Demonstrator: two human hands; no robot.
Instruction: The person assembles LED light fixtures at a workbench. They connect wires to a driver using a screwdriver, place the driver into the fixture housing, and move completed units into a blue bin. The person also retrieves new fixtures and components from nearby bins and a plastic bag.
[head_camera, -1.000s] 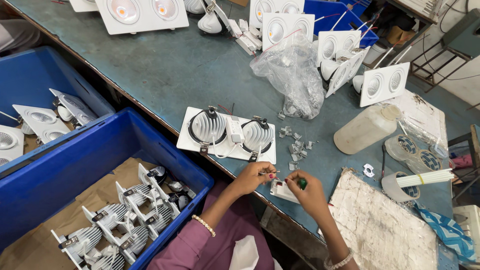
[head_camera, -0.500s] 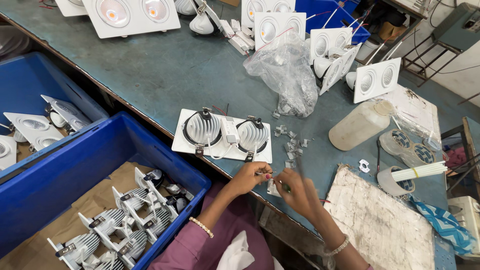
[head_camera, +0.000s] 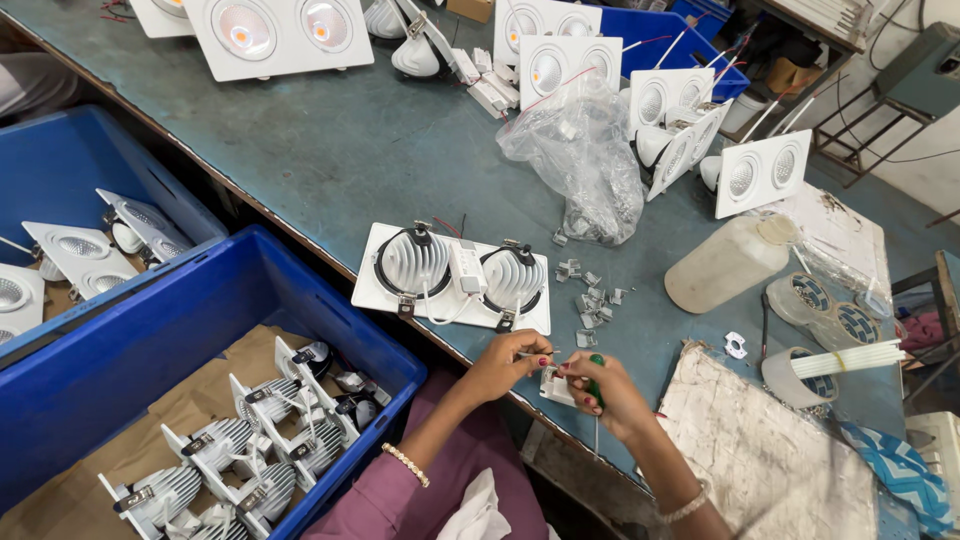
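Head view, lower centre: left hand (head_camera: 500, 365) pinches a small white part (head_camera: 556, 386) at the table (head_camera: 330, 150) edge, right hand (head_camera: 600, 390) fingers wrapped round a green screwdriver (head_camera: 596, 372).

Both forearms are reaching up from the lower edge of the view and meeting close together. The left hand (head_camera: 497, 366) is curling its fingers inward, thumb and fingertips pinching in a tight grip, with a beaded bracelet sitting on its wrist. The right hand (head_camera: 607, 392) is closing its fingers in a firm grip, knuckles facing up, with a thin bangle circling its wrist.
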